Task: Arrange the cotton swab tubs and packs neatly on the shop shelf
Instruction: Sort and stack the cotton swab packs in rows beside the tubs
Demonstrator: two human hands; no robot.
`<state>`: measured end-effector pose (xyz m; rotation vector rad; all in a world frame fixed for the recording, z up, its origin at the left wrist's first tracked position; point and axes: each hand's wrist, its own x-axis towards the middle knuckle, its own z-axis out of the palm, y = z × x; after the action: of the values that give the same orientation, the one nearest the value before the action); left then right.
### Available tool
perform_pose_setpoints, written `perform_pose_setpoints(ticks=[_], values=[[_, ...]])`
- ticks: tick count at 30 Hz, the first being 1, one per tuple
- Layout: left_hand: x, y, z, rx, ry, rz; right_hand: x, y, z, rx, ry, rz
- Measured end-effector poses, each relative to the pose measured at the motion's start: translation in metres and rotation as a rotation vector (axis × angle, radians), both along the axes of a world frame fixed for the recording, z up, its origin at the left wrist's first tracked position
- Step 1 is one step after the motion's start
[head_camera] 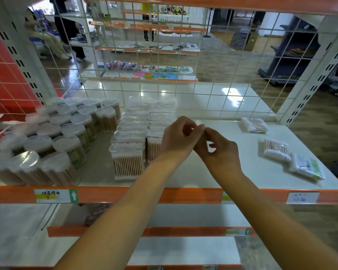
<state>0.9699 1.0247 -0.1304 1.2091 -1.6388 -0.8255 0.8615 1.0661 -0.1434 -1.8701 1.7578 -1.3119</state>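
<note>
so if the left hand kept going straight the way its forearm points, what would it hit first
Probably the pack pinched between the left hand and the right hand; past that, the white shelf looks bare up to the wire grid, though depth is unclear.

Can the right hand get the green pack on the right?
Probably yes. The green pack lies loose near the shelf's front right, nothing in between. But the right hand and left hand are holding a pack first.

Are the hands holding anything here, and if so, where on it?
Yes: both hands hold one upright pack of cotton swabs. The left hand pinches its top edge; the right hand has its grip lower, along the pack's side.
</note>
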Motion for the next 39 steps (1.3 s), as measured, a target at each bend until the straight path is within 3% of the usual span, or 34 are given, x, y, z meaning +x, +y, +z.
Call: perform_pose_setpoints(ticks=[10, 16, 22, 26, 31, 35, 39], values=[[0.027, -0.002, 0.019, -0.071, -0.156, -0.145, -0.003, 0.000, -0.004, -0.122, -0.044, -0.058], [0.067, -0.011, 0.015, -0.161, -0.276, 0.001, 0.005, -0.004, -0.008, -0.104, -0.086, 0.021], [0.105, -0.015, 0.008, -0.234, -0.451, 0.103, 0.028, -0.019, -0.021, 0.060, -0.133, 0.061], [0.130, -0.015, -0.002, -0.223, -0.475, 0.155, 0.039, -0.024, -0.036, 0.125, -0.171, 0.042], [0.154, -0.013, -0.022, -0.117, -0.531, 0.134, 0.045, -0.030, -0.052, 0.167, -0.081, 0.068], [0.160, -0.006, -0.036, 0.018, -0.612, 0.085, 0.048, -0.034, -0.061, 0.111, -0.006, 0.049], [0.156, -0.003, -0.038, 0.015, -0.729, 0.067, 0.047, -0.036, -0.066, 0.050, 0.015, 0.005]])
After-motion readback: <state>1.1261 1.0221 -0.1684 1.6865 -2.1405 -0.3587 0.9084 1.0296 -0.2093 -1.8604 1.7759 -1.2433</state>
